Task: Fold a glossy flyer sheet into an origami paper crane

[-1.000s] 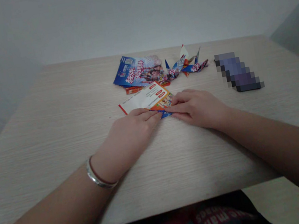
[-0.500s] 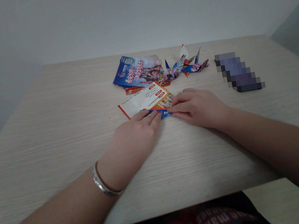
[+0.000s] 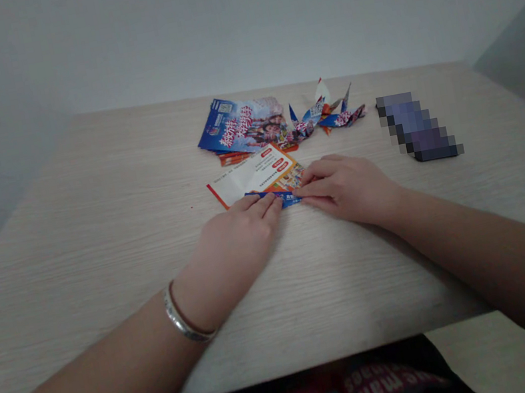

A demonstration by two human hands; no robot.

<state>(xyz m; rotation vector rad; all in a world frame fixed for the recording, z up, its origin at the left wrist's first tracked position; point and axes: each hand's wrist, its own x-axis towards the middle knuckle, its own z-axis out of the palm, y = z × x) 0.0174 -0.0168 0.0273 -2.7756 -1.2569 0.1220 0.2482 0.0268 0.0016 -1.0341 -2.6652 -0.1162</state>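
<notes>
A printed paper leaflet (image 3: 244, 178) lies on the table in front of me, white and orange side up. Its near edge is folded over into a blue strip (image 3: 292, 199). My left hand (image 3: 239, 238) lies across the left part of that strip, fingers stretched out and pressing down on it. At the strip's right end, my right hand (image 3: 347, 188) pinches the leaflet between thumb and fingers. Part of the fold is hidden under the fingers of both hands.
Behind the leaflet is a stack of blue printed leaflets (image 3: 244, 122). Beside it sit two folded paper cranes, one nearer (image 3: 308, 122) and one farther right (image 3: 343, 117). A blurred-out dark phone-like object (image 3: 417, 127) lies on the pale wooden table (image 3: 106, 204), right of them.
My left fingers have shifted very slightly, and a little more of the blue strip shows beside them. The leaflet and my right hand stay in place.
</notes>
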